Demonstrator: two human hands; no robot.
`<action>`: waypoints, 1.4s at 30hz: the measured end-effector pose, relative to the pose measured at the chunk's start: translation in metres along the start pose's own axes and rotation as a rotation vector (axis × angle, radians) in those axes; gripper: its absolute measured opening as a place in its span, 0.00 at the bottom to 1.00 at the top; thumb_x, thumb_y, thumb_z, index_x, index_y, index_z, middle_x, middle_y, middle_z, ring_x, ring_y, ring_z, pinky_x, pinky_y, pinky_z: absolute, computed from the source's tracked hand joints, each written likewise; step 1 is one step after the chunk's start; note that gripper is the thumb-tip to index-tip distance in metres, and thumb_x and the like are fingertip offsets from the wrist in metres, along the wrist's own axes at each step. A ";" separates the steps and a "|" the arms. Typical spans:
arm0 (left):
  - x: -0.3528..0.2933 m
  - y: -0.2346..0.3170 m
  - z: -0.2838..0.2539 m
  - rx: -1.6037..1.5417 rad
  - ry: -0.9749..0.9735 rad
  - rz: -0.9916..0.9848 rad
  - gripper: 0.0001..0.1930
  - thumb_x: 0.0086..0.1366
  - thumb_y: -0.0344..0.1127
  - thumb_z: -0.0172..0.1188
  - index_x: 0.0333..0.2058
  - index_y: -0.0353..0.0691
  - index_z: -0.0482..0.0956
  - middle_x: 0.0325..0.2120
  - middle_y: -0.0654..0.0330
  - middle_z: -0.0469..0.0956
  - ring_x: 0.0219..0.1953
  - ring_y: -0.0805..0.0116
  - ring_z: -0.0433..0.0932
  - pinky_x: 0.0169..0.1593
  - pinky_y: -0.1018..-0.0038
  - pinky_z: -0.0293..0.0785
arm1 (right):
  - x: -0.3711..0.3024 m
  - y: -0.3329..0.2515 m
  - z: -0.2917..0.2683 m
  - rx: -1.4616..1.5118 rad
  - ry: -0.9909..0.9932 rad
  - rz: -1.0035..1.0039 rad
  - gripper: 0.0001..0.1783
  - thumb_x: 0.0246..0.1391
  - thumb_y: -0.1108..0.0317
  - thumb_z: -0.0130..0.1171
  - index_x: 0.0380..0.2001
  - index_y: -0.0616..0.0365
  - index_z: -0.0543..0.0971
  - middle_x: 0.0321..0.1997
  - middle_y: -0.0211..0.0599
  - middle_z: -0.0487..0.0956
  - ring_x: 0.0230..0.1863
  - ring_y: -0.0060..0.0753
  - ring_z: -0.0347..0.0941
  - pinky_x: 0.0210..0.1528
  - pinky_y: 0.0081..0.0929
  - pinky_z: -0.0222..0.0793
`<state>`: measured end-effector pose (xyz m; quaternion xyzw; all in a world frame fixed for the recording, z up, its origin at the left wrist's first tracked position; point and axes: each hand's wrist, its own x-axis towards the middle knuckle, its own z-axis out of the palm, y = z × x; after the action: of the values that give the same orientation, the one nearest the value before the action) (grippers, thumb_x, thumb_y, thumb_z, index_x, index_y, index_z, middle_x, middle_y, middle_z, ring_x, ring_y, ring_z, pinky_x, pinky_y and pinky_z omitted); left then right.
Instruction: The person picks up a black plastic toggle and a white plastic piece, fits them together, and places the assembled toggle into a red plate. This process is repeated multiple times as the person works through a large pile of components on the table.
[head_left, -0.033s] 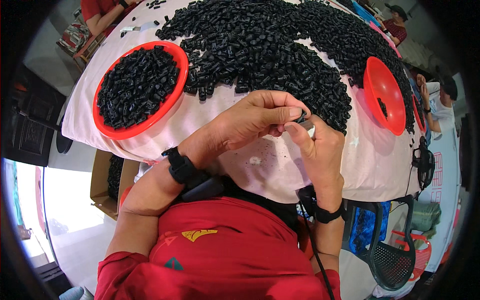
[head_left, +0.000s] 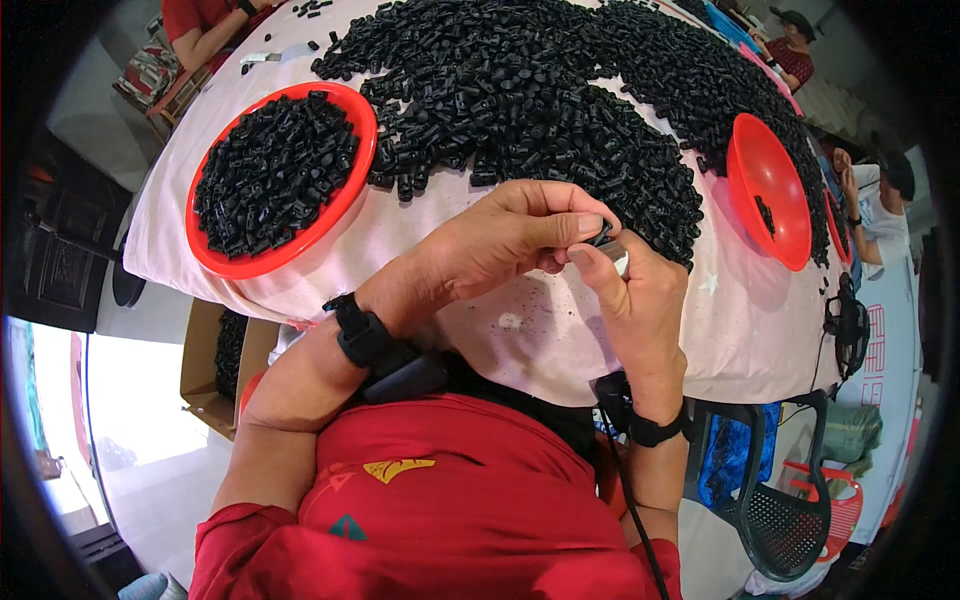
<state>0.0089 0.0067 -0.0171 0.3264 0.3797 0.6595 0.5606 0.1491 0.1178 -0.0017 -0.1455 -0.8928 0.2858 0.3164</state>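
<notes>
The person's left hand (head_left: 520, 228) has its grip closed on a small, black piece (head_left: 600, 234) above the pale pink, cloth-covered worktop (head_left: 490, 345). Just beside it, the right hand (head_left: 645, 295) grips a short, flat, silvery tool (head_left: 619, 264). Beyond lies a heap of small, black, cylindrical pieces (head_left: 520, 90); a round, red bowl (head_left: 368, 160) full of them stands left.

Pink-covered table (head_left: 740, 355), black parts (head_left: 520, 110), red bowls (head_left: 770, 165)

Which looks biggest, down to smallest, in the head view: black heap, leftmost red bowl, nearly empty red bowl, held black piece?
1. Black heap
2. Leftmost red bowl
3. Nearly empty red bowl
4. Held black piece
</notes>
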 end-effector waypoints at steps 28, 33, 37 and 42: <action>0.002 0.000 -0.001 -0.046 0.023 0.007 0.14 0.67 0.39 0.56 0.48 0.39 0.74 0.37 0.65 0.78 0.38 0.79 0.77 0.43 0.78 0.74 | -0.001 0.001 0.001 0.060 0.001 0.006 0.25 0.46 0.46 0.68 0.22 0.59 0.75 0.14 0.35 0.73 0.15 0.29 0.71 0.19 0.25 0.66; 0.001 0.002 0.001 -0.111 0.028 -0.005 0.16 0.66 0.38 0.58 0.49 0.39 0.72 0.35 0.66 0.78 0.36 0.79 0.77 0.42 0.79 0.73 | -0.003 -0.006 0.000 0.259 0.118 0.045 0.16 0.47 0.60 0.71 0.30 0.59 0.78 0.19 0.28 0.76 0.19 0.16 0.69 0.22 0.18 0.65; -0.001 0.004 0.000 -0.177 -0.011 -0.016 0.16 0.64 0.38 0.60 0.48 0.41 0.73 0.32 0.69 0.77 0.31 0.82 0.74 0.37 0.83 0.70 | -0.001 -0.006 0.001 0.349 0.119 0.033 0.11 0.49 0.68 0.69 0.34 0.60 0.79 0.24 0.25 0.77 0.24 0.11 0.67 0.26 0.13 0.64; 0.000 0.004 0.004 -0.190 -0.022 -0.021 0.16 0.63 0.38 0.61 0.47 0.40 0.73 0.31 0.70 0.76 0.28 0.84 0.72 0.35 0.85 0.67 | -0.001 0.001 0.000 0.576 0.079 0.144 0.09 0.52 0.69 0.66 0.34 0.61 0.79 0.25 0.25 0.78 0.25 0.11 0.67 0.28 0.13 0.64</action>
<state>0.0100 0.0073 -0.0118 0.2748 0.3129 0.6830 0.6001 0.1499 0.1180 -0.0026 -0.1238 -0.7494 0.5429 0.3581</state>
